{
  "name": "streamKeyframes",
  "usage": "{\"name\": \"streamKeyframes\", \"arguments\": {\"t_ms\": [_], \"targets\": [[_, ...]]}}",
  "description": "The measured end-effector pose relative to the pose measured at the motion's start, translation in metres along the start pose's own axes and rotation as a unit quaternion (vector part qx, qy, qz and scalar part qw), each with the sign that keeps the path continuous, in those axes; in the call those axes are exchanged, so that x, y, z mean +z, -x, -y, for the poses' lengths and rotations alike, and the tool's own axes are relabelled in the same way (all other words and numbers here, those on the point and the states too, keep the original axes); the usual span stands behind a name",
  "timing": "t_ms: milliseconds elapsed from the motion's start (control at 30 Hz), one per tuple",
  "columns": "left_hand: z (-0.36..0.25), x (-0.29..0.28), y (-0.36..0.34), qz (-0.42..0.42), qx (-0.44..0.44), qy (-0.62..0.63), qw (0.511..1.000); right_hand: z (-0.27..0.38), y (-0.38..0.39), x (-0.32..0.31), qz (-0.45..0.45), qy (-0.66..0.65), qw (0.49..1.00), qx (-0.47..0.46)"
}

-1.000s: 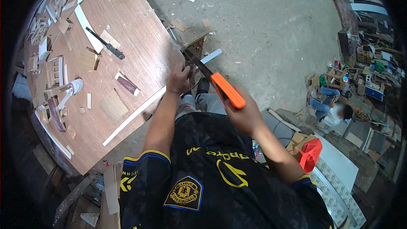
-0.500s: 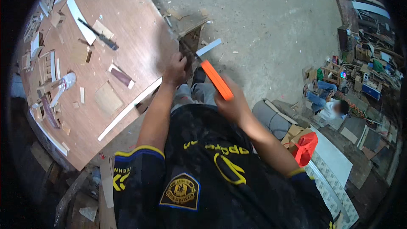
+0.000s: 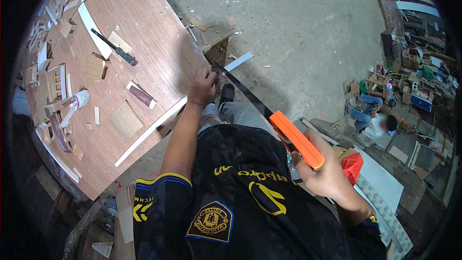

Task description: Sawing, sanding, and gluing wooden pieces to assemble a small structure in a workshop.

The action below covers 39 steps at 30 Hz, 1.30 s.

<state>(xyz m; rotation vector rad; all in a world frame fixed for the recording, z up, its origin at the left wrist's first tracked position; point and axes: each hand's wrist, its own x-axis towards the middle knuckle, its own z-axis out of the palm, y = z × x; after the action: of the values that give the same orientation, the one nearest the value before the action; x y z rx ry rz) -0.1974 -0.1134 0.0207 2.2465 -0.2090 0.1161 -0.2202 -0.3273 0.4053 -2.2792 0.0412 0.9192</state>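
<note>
My right hand (image 3: pixel 321 173) is wrapped round the orange handle (image 3: pixel 296 138) of a hand saw at the lower right. Its long dark blade (image 3: pixel 248 91) runs up to the edge of the wooden table (image 3: pixel 159 33), just past my left hand (image 3: pixel 203 85). That hand's fingers are bent closed at this edge; what they hold is too hidden to make out. A white strip (image 3: pixel 238 61) lies beyond the blade. On the tabletop lie a black slender tool (image 3: pixel 126 56), a square wooden piece (image 3: pixel 126 118), a maroon piece (image 3: pixel 142 95) and several small wooden offcuts.
A person (image 3: pixel 373 121) in jeans sits at the right among piles of wood and boxes (image 3: pixel 411 55). A red bag (image 3: pixel 352 166) and white boards (image 3: pixel 385 183) are at my lower right. Scraps (image 3: pixel 202 24) lie on the concrete floor (image 3: pixel 298 38) beside the table.
My right hand has drawn the saw back toward the lower right, so much more of the blade shows. My left hand stays at the table edge.
</note>
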Motion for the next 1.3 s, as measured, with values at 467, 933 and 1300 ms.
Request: {"name": "streamKeyframes", "arguments": {"t_ms": [467, 933, 1300], "targets": [[0.009, 0.003, 0.001, 0.005, -0.003, -0.004, 1.0, -0.024, -0.09, 0.048, -0.029, -0.022, 0.998, -0.043], [-0.009, -0.004, -0.009, 0.028, -0.02, -0.009, 0.999, -0.059, -0.133, 0.099, -0.106, -0.138, 0.985, -0.002], [0.001, -0.002, 0.002, -0.003, 0.001, -0.011, 1.0, 0.007, -0.025, 0.007, -0.009, 0.0, 1.0, 0.008]]}}
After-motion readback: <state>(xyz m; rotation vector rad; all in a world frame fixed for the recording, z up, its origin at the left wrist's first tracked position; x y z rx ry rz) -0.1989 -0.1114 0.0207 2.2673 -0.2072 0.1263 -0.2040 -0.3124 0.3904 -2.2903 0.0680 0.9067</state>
